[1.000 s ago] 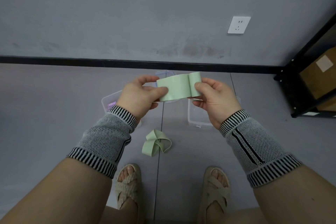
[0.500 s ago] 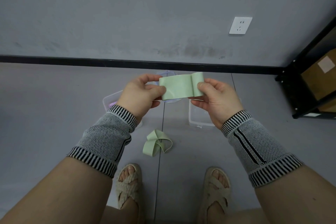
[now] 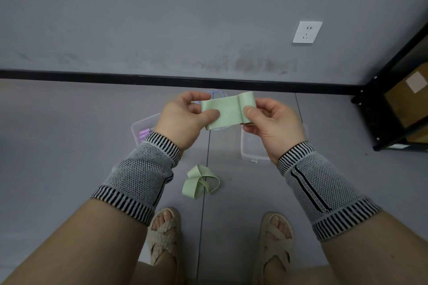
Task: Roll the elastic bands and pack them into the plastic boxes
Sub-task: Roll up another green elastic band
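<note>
A pale green elastic band (image 3: 225, 111) is stretched flat between both hands at chest height. My left hand (image 3: 183, 118) pinches its left end between thumb and fingers. My right hand (image 3: 273, 122) pinches the right end, where the band is rolled into a small coil. A second green band (image 3: 199, 181) lies loosely twisted on the floor below. Three clear plastic boxes sit on the floor behind my hands: one at the left (image 3: 142, 126) with purple rolls inside, one at the right (image 3: 251, 146), and one in the middle (image 3: 218, 93), mostly hidden.
My two sandalled feet (image 3: 164, 233) stand on the grey floor near the bottom edge. A black shelf frame (image 3: 379, 109) with cardboard boxes stands at the right. A grey wall with a white socket (image 3: 306, 32) rises behind a black skirting strip.
The rolled coil at the right end has grown slightly and the flat stretch between my hands has shortened a little. Both hands stay at about the same height.
</note>
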### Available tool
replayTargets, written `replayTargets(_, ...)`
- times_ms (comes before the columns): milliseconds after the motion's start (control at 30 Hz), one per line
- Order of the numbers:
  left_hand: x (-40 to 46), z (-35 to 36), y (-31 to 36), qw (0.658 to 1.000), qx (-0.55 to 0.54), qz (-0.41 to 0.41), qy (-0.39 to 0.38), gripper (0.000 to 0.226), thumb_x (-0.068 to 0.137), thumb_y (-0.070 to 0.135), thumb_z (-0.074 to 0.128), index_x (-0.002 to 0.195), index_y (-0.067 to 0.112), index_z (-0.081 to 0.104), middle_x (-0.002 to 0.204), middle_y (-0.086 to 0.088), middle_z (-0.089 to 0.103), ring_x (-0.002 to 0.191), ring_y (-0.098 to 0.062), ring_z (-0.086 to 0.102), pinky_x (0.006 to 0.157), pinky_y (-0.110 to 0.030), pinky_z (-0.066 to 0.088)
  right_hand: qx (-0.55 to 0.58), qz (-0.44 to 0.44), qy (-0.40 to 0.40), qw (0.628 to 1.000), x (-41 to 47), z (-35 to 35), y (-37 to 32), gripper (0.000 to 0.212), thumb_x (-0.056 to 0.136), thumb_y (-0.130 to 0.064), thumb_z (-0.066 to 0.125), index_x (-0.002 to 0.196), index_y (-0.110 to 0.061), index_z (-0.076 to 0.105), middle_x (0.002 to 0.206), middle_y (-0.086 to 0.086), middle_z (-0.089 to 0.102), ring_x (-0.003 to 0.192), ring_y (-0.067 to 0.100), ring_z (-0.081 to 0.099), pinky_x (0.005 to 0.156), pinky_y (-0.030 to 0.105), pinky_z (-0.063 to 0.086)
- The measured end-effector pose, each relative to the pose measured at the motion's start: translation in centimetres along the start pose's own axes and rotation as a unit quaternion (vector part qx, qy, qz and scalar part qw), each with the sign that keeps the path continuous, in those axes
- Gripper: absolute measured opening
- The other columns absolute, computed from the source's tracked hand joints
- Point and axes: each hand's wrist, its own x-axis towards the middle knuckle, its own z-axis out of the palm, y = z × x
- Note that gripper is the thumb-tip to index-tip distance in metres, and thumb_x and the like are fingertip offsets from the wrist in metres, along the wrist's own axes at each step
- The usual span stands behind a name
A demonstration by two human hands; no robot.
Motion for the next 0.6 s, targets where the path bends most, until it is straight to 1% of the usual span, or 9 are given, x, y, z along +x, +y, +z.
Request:
replayTargets(100, -0.4, 0.5, 0.4, 1.0, -0.012, 0.028, -0.003, 0.027, 0.08, 0.004, 0.069, 0.099, 0.02, 0.059, 0.06, 0.004, 0.058, 0.054, -0.007, 0.055, 0.057, -0.017, 0.047, -0.033, -0.02, 0.021, 0.999, 0.0, 0.5, 0.0, 0.012, 0.087, -0.009, 0.064, 0.095, -0.016, 0.06, 0.082, 0.0, 0.066, 0.068, 0.006, 0.063, 0.061, 0.02, 0.051)
replayTargets(167, -0.7, 0.9, 0.6, 0.998, -0.024, 0.046, -0.018, 0.027, 0.082, 0.001, 0.066, 0.099, 0.019, 0.056, 0.067, 0.0, 0.062, 0.061, -0.011, 0.058, 0.063, -0.022, 0.051, -0.069, -0.037, 0.035, 0.996, 0.0, 0.7, -0.1, 0.017, 0.084, -0.012, 0.069, 0.095, -0.018, 0.058, 0.084, 0.0, 0.066, 0.07, 0.007, 0.064, 0.063, 0.02, 0.051)
replayTargets(233, -0.9, 1.1, 0.7, 0.997, -0.034, 0.059, -0.042, 0.027, 0.083, -0.001, 0.064, 0.1, 0.019, 0.054, 0.072, -0.002, 0.064, 0.063, -0.012, 0.059, 0.066, -0.025, 0.052, -0.094, -0.046, 0.049, 0.993, -0.1, 0.9, 0.0, 0.022, 0.08, -0.014, 0.072, 0.095, -0.019, 0.056, 0.085, 0.001, 0.066, 0.073, 0.01, 0.064, 0.067, 0.024, 0.054)
replayTargets(333, -0.9, 1.3, 0.7, 0.994, -0.05, 0.069, -0.063, 0.029, 0.082, 0.0, 0.065, 0.098, 0.021, 0.054, 0.073, 0.0, 0.064, 0.064, -0.014, 0.059, 0.068, -0.031, 0.052, -0.086, -0.047, 0.053, 0.994, -0.3, 1.2, -0.1, 0.026, 0.077, -0.014, 0.075, 0.09, -0.023, 0.054, 0.082, 0.001, 0.064, 0.073, 0.014, 0.065, 0.072, 0.031, 0.056)
replayTargets(400, -0.9, 1.3, 0.7, 0.994, -0.068, 0.065, -0.056, 0.029, 0.074, 0.007, 0.068, 0.096, 0.023, 0.055, 0.07, 0.001, 0.064, 0.067, -0.019, 0.059, 0.071, -0.037, 0.053, -0.063, -0.044, 0.044, 0.996, -0.5, 1.3, -0.2, 0.026, 0.077, -0.013, 0.075, 0.089, -0.023, 0.054, 0.08, 0.0, 0.063, 0.073, 0.015, 0.065, 0.073, 0.035, 0.057)
replayTargets(467, -0.8, 1.4, 0.6, 0.993, -0.093, 0.054, -0.044, 0.03, 0.067, 0.012, 0.064, 0.093, 0.022, 0.055, 0.066, 0.001, 0.064, 0.068, -0.023, 0.058, 0.071, -0.039, 0.052, -0.044, -0.043, 0.038, 0.997, -0.7, 1.4, -0.2, 0.025, 0.078, -0.013, 0.075, 0.09, -0.021, 0.055, 0.08, 0.0, 0.064, 0.073, 0.015, 0.066, 0.073, 0.035, 0.058)
replayTargets(500, -0.8, 1.5, 0.6, 0.992, -0.11, 0.044, -0.039, 0.03, 0.065, 0.011, 0.062, 0.092, 0.021, 0.054, 0.065, 0.002, 0.063, 0.066, -0.022, 0.057, 0.071, -0.038, 0.051, -0.04, -0.044, 0.038, 0.998, -0.8, 1.5, -0.2, 0.024, 0.078, -0.014, 0.075, 0.09, -0.021, 0.055, 0.08, 0.0, 0.064, 0.073, 0.015, 0.067, 0.073, 0.036, 0.058)
replayTargets(600, -0.7, 1.8, 0.6, 0.988, -0.148, 0.016, -0.031, 0.032, 0.063, 0.009, 0.06, 0.093, 0.017, 0.053, 0.062, 0.004, 0.063, 0.058, -0.013, 0.057, 0.067, -0.034, 0.051, -0.056, -0.057, 0.047, 0.996, -0.9, 1.7, -0.2, 0.025, 0.077, -0.018, 0.077, 0.09, -0.023, 0.055, 0.08, 0.001, 0.065, 0.073, 0.015, 0.067, 0.073, 0.037, 0.058)
